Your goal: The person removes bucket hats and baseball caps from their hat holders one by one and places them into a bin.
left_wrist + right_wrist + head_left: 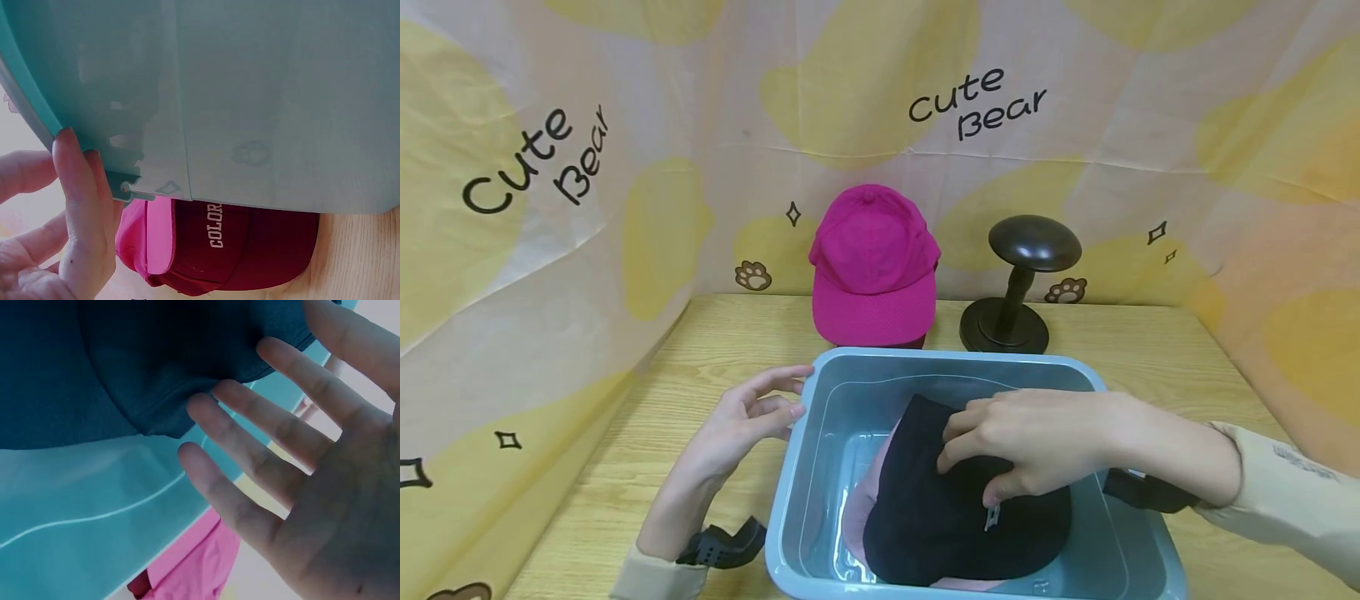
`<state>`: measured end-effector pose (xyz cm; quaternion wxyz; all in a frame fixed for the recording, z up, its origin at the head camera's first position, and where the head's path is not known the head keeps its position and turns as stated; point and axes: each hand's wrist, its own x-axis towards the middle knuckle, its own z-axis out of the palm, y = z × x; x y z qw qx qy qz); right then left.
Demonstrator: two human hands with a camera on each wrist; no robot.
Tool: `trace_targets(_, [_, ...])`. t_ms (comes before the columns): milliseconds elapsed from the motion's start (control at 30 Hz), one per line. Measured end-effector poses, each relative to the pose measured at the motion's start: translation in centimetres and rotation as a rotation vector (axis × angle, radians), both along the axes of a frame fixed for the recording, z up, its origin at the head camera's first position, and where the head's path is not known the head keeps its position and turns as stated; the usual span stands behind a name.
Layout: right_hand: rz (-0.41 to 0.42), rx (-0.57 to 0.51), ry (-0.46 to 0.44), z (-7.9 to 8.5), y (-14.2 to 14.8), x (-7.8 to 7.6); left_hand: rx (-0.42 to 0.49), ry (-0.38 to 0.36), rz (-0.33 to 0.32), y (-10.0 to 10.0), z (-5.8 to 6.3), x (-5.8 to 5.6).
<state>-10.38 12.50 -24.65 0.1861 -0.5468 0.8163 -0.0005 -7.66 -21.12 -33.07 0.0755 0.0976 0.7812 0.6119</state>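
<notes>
A light blue plastic basin [820, 500] stands in front of me. Inside it lies a black hat [925, 525] with a small white label, partly covering a pale pink item [859, 521] whose kind I cannot tell. Over the black hat is my right hand [1022, 437], its fingers spread and loosely bent; in the right wrist view the fingertips [203, 406] are at the edge of the dark fabric, pinching nothing. My left hand [756, 417] touches the basin's left rim from outside with relaxed fingers, as its fingertips [65, 140] show in the left wrist view.
Behind the basin is a bright pink cap [872, 242], with a dark red cap [262, 250] lettered in white below its brim. To its right stands a dark hat stand [1018, 287] with a rounded top. A patterned cloth [1112, 100] encloses the wooden table [737, 333].
</notes>
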Motion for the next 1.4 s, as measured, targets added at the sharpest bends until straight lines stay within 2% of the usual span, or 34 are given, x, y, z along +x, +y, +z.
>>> trace_targets(267, [-0.063,0.105,-0.034,-0.7,-1.2,0.1,-0.003,-0.001,-0.001,-0.1,0.1,0.1])
trace_targets(867, [-0.075,0.218,-0.108,-2.9,-3.3,-1.3,0.001,-0.005,-0.006,-0.3,0.0,0.1])
trace_targets(1200, [-0.117,0.211,-0.091,-2.0,-3.2,-1.1,0.005,-0.007,-0.007,-0.2,0.0,0.1])
trace_targets(1400, [-0.144,0.148,-0.098,-0.9,-2.7,-0.8,0.001,-0.004,-0.006,-0.3,0.1,0.2])
